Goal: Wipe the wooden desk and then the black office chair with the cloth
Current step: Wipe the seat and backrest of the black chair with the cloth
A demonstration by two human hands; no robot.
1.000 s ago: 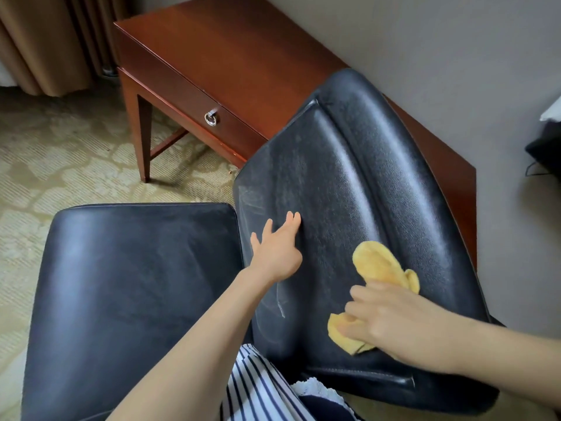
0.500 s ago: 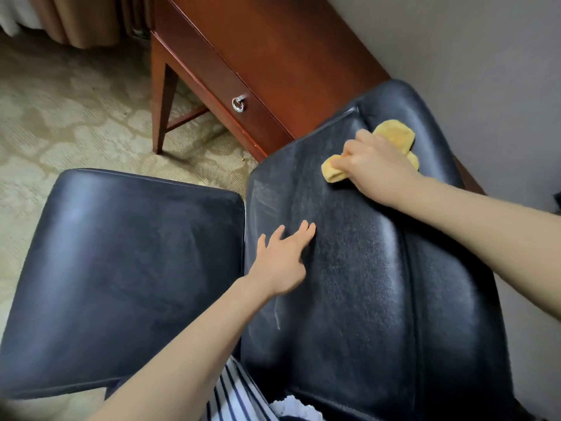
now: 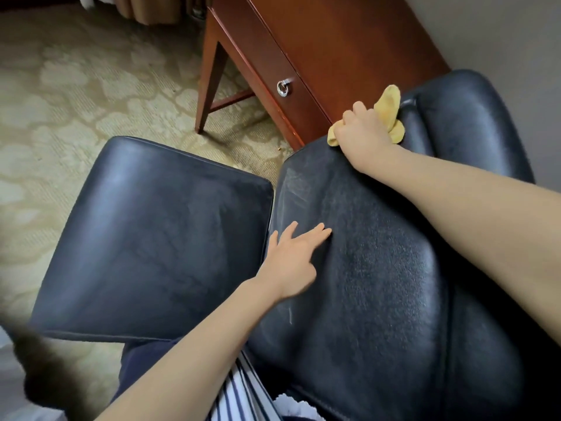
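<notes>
The yellow cloth (image 3: 391, 108) sits bunched at the upper left edge of the black office chair's backrest (image 3: 394, 284), close to the backrest's top, where the padded leather meets the front of the wooden worktop (image 3: 349, 41). The right hand (image 3: 361, 133) lies on top of the cloth with its fingers curled over it, gripping it and pressing it to the leather; one end of the cloth stands up past the knuckles and a smaller fold shows on either side of the hand. Lower down, the left hand (image 3: 291, 265) rests flat on the backrest with its fingers straight and slightly spread, holding nothing, just beside the backrest's left edge. Pale streaks mark the leather between the two hands. To the left of the backrest, across a narrow gap, lies the chair's seat (image 3: 158, 238), a broad black cushion with a dull sheen. Behind the chair, the worktop's drawer front carries a round metal ring pull (image 3: 283, 87), and one tapered leg (image 3: 209, 80) stands on a beige patterned carpet (image 3: 76, 101). A grey wall (image 3: 501, 31) runs along the right, and the hem of a tan curtain (image 3: 151, 12) hangs at the top. A striped garment (image 3: 239, 399) shows at the bottom, between the forearms.
</notes>
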